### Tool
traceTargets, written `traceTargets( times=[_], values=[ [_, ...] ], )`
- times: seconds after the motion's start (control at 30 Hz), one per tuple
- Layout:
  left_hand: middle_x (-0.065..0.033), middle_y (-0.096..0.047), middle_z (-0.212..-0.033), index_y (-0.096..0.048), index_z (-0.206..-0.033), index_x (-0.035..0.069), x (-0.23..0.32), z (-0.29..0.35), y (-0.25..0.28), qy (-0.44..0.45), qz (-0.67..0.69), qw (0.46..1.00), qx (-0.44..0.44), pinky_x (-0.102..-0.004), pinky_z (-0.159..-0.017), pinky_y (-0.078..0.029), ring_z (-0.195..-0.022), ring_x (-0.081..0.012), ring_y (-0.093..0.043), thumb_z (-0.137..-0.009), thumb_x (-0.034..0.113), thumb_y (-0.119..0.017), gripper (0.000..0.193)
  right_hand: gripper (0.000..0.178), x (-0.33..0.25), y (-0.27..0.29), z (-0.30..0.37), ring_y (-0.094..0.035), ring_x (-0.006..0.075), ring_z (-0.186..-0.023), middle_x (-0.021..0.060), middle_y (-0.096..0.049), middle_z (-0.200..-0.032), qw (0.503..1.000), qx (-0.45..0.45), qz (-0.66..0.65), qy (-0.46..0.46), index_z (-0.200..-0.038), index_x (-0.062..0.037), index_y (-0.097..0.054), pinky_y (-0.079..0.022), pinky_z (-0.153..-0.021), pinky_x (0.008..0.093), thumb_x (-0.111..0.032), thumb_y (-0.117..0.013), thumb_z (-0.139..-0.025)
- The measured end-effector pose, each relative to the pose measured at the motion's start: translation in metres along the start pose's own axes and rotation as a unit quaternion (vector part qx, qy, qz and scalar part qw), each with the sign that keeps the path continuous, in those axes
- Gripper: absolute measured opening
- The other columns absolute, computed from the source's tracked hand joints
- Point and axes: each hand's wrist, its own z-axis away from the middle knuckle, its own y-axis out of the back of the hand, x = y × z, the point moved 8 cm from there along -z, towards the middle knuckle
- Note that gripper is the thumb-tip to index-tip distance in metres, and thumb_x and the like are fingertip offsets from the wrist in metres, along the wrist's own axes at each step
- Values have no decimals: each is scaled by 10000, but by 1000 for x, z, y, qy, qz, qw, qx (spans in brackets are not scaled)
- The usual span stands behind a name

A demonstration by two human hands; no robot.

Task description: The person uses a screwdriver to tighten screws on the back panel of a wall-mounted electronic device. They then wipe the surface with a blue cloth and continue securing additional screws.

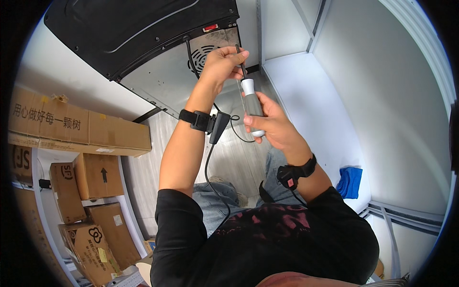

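A screwdriver [253, 107] with a grey and white handle points away from me, its dark shaft toward a metal machine. My right hand [275, 125] is wrapped round the handle, thumb on top. Farther up, my left hand [224, 66] pinches the shaft between thumb and fingers, close to the tip. Behind that hand is the machine's metal panel [167, 86], with a round slotted vent [197, 60] partly covered by the fingers. Whether the tip touches the panel's edge I cannot tell.
The machine's black upper part [119, 33] carries a red switch [210, 27] and a power cord [190, 52] hanging down. Cardboard boxes [100, 174] stand on shelves at left, below a long carton [76, 122]. A blue cloth [350, 182] lies on the white surface [311, 105] at right.
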Motion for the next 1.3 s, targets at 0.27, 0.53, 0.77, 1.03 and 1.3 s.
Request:
traceTargets(
  times=[0.27, 0.53, 0.77, 1.03, 1.3],
  values=[
    [-95, -653, -783, -580, -1046, -16, -4, -3, 4, 11, 74, 997, -21, -208, -500, -504, -614, -156, -650, -857, 87, -633, 221, 578, 4, -7, 3, -629, 235, -987, 178, -587, -1098, 952, -122, -277, -33, -1360, -15, -299, -491, -479, 261, -124, -574, -863],
    [-94, -646, -802, -568, -1057, -29, -1, -6, 2, -1, 16, 1000, -18, -212, -505, -520, -628, -162, -656, -858, 75, -624, 232, 590, 23, 12, -6, -622, 210, -922, 152, -582, -1052, 983, -59, -171, -5, -1380, 13, -298, -504, -517, 273, -129, -573, -877],
    [-101, -648, -855, -558, -1100, -22, -1, -2, 0, 4, 35, 999, -3, -209, -532, -528, -665, -164, -655, -880, 93, -604, 252, 526, 4, 9, 7, -615, 203, -843, 122, -569, -975, 983, -75, -168, -19, -1334, 11, -350, -467, -457, 257, -184, -541, -885],
    [-125, -654, -881, -544, -1085, -40, 3, -1, -1, -21, 3, 1000, -2, -221, -566, -541, -689, -173, -660, -860, 49, -614, 252, 419, 9, 6, 7, -632, 235, -826, 148, -581, -988, 959, -39, -280, -29, -1273, 7, -400, -491, -479, 300, -157, -496, -899],
    [-151, -658, -948, -519, -1118, -46, 5, 1, -6, -11, 17, 1000, -16, -238, -605, -547, -748, -193, -666, -876, 36, -553, 258, 494, -2, 20, 13, -590, 170, -740, 115, -547, -956, 993, 52, -108, 16, -1254, 17, -381, -483, -500, 288, -108, -601, -830]
  ],
)
